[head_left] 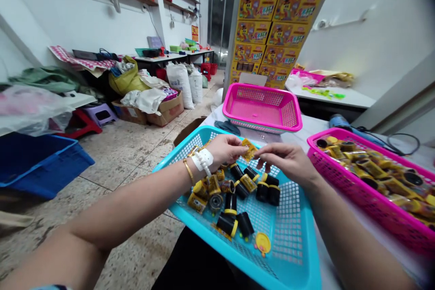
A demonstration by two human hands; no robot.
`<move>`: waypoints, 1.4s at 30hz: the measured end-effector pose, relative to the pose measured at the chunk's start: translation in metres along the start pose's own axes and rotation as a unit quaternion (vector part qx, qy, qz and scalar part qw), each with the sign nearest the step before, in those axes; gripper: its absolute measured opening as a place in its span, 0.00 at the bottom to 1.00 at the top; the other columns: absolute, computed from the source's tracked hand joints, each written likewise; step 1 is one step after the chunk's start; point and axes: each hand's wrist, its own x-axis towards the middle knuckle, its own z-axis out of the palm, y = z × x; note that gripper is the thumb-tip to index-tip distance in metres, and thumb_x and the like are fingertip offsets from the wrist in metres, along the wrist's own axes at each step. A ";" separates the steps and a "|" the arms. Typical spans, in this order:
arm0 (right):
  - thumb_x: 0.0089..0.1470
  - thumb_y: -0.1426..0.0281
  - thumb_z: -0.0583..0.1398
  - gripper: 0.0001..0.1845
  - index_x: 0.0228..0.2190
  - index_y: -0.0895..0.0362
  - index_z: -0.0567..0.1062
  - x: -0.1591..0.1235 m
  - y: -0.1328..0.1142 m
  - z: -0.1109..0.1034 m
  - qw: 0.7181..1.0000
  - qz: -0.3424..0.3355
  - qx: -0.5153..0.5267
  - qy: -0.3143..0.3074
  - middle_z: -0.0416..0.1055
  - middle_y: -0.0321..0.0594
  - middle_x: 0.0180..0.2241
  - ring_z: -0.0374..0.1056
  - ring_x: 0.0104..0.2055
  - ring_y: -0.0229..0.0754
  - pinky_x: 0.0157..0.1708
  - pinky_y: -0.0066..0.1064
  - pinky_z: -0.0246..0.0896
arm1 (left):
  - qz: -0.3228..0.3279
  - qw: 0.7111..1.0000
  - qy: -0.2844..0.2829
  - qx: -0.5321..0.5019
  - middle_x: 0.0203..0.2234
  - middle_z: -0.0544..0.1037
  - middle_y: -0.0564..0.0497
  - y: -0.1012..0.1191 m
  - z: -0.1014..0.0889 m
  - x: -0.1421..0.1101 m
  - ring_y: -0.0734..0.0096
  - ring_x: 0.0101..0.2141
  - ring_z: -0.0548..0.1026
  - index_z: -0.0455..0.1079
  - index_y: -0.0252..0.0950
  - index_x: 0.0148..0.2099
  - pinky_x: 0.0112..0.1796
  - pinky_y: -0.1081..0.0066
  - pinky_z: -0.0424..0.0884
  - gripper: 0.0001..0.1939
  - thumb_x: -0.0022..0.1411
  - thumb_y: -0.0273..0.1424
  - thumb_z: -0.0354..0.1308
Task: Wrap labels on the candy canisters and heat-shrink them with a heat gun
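Here, left hand (pixel 223 148) and right hand (pixel 288 159), each grip closed, pinch a yellow printed piece (pixel 248 148) above the turquoise basket (pixel 311 253), mesh (pixel 288 222) showing along its right side, a pink basket (pixel 254 105) just beyond.

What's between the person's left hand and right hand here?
In the head view, a small yellow printed piece lies between the left hand and right hand, above the turquoise basket.

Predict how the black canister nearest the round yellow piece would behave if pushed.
The black canister would probably roll, being round-sided and apparently lying down. Its smooth shell looks stiff, unlikely to squash. A neighbouring canister might block leftward rolling.
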 end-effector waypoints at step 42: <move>0.49 0.47 0.62 0.25 0.25 0.58 0.72 0.004 -0.017 0.026 0.988 0.048 0.108 0.104 0.68 0.33 0.18 0.65 0.18 0.35 0.17 0.27 0.62 | 0.168 0.973 0.146 0.064 0.17 0.69 0.56 0.012 0.009 -0.022 0.80 0.17 0.61 0.72 0.34 0.34 0.18 0.77 0.56 0.19 0.57 0.47 0.63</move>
